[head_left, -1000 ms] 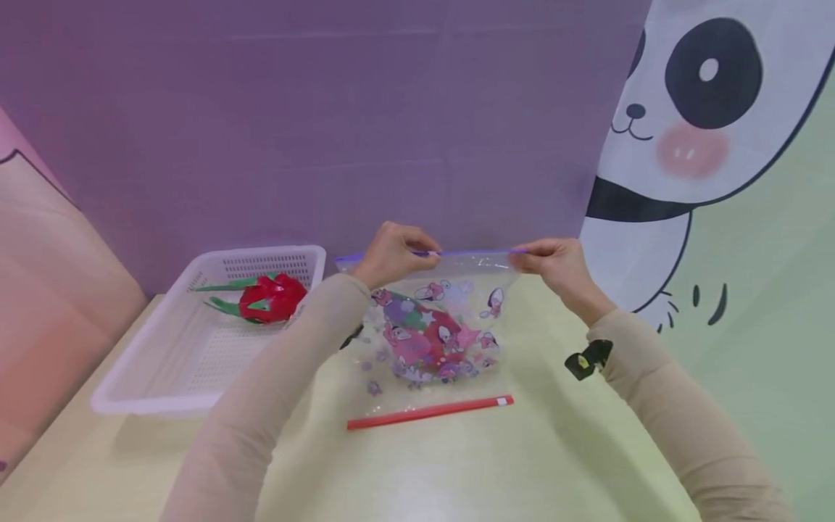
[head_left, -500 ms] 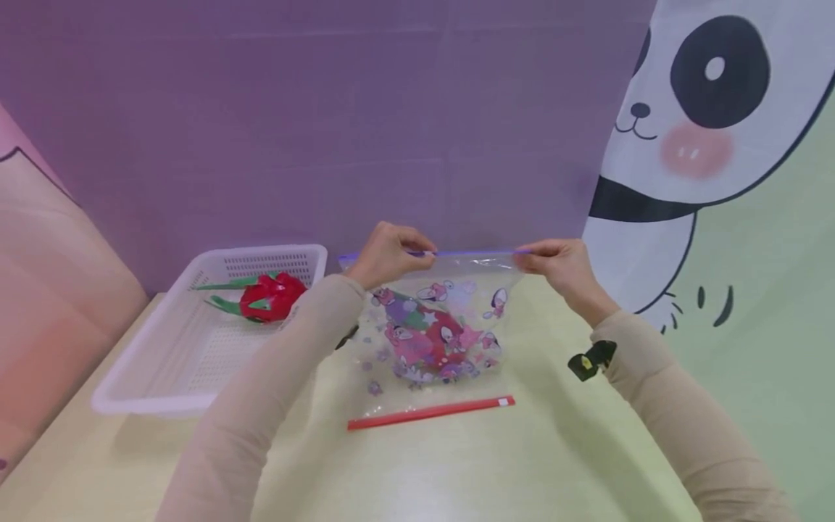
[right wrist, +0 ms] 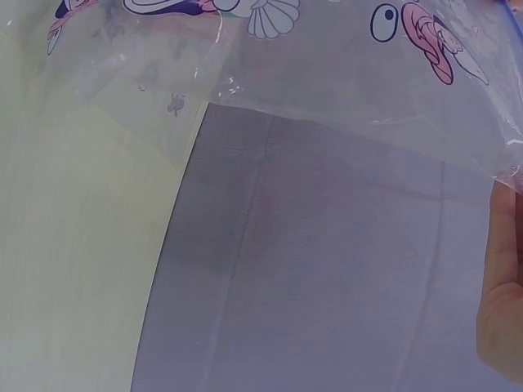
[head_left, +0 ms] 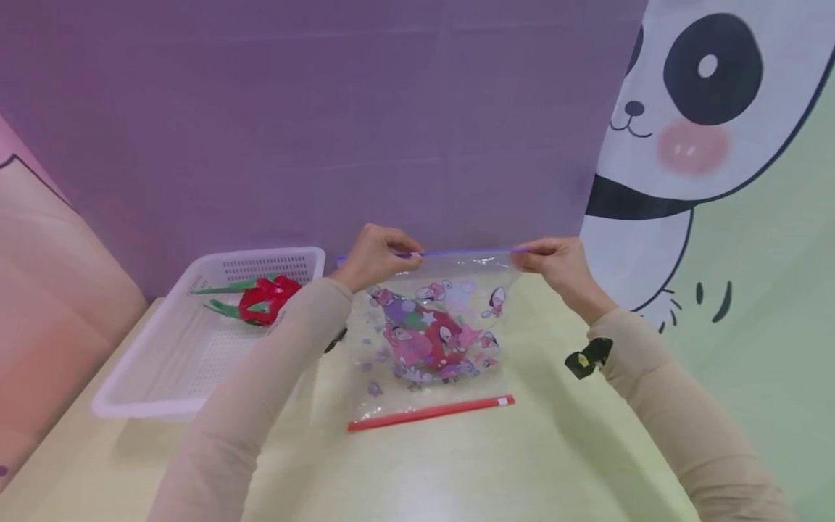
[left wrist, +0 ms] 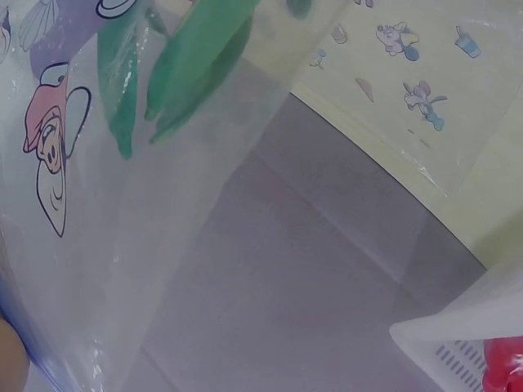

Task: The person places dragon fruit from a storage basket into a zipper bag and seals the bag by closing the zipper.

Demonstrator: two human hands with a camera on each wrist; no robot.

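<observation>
A clear zip bag printed with cartoon figures stands in front of me in the head view, its purple zip edge drawn straight across the top. My left hand pinches this zip edge left of its middle, right at a small white slider. At the top right corner, my right hand pinches the bag between thumb and fingers. Inside the bag sits a dragon fruit, red with green leaves. The left wrist view shows only a bit of the left hand at its edge.
In front of the upright bag, a second clear bag with a red zip strip lies flat on the table. A white plastic basket at the left holds another dragon fruit. A purple cloth hangs behind.
My left hand has slid leftward along the purple zip edge, away from the right hand. The right hand keeps its hold on the corner.
</observation>
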